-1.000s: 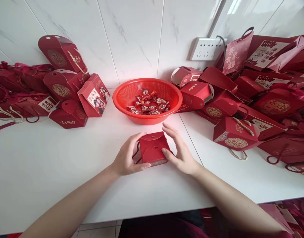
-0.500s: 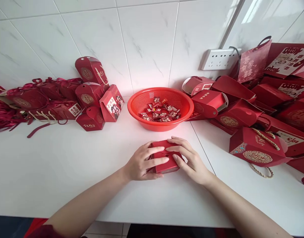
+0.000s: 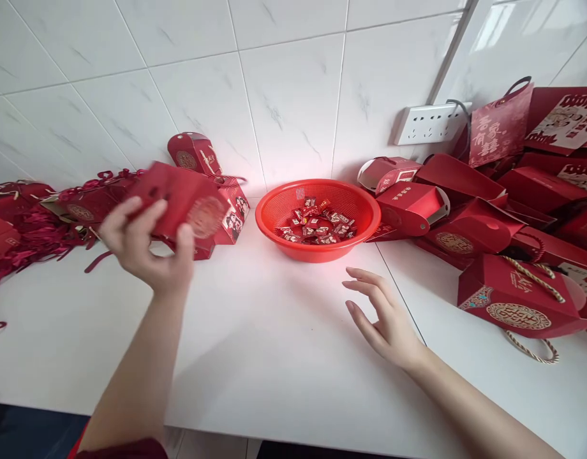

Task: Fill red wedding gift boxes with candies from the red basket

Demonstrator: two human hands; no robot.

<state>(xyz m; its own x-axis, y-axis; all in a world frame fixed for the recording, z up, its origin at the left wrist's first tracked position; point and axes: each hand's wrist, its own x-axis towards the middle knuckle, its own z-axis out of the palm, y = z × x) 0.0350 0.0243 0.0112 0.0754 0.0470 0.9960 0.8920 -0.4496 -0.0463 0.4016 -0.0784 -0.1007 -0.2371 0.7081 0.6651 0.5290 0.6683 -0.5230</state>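
Observation:
My left hand (image 3: 147,248) grips a red gift box (image 3: 176,201) and holds it up in front of the stacked boxes at the left; the box is slightly blurred and shows a round gold emblem. My right hand (image 3: 382,319) hovers over the white table (image 3: 274,357), fingers apart, with nothing in it. Beyond it stands a red plastic basket (image 3: 317,253), with wrapped candies (image 3: 317,223) inside.
A decorated box with pictures (image 3: 233,213) stands behind the held box, near other stacked boxes (image 3: 193,153). Many red boxes (image 3: 504,299) are piled at the right. A white power strip (image 3: 430,124) is on the tiled wall (image 3: 293,95).
The red gift box, held by both hands on the table before, is now lifted to the left in my left hand. My right hand has let go of it. The view has shifted slightly left.

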